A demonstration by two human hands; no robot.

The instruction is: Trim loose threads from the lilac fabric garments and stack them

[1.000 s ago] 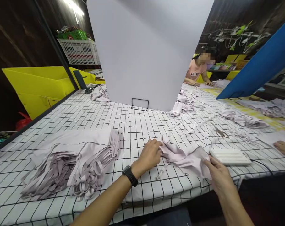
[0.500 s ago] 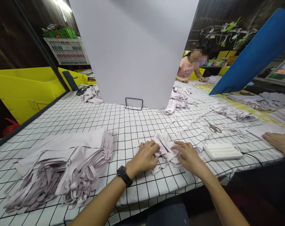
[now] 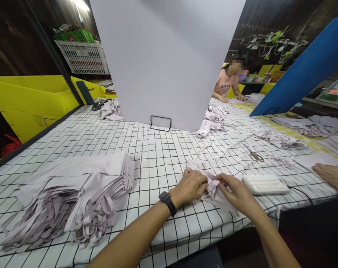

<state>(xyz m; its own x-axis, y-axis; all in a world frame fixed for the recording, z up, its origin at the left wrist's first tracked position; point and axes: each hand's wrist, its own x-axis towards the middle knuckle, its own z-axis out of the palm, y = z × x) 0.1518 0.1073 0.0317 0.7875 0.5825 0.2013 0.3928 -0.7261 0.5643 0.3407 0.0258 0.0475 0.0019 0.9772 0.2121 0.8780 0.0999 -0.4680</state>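
Clock centred on the lilac fabric piece [image 3: 212, 185], which lies crumpled on the grid-patterned tabletop [image 3: 149, 173], between both hands and near the 6 o'clock edge. Left hand [image 3: 193, 186] (black watch [image 3: 166, 199] at the wrist): on the piece's 9 o'clock side, grip closed on gathered cloth, fingertips partly hidden. Right hand [image 3: 233, 190]: at 3 o'clock, grip pinching the same cloth between thumb and fingers. Fabric stack [image 3: 98, 167], straps trailing: 9 o'clock, well apart. Scissors [image 3: 256, 157]: 2 o'clock. White corded device [image 3: 265, 184]: 3 o'clock, just beside the right hand. Tall pale panel [image 3: 169, 67]: 11 o'clock.
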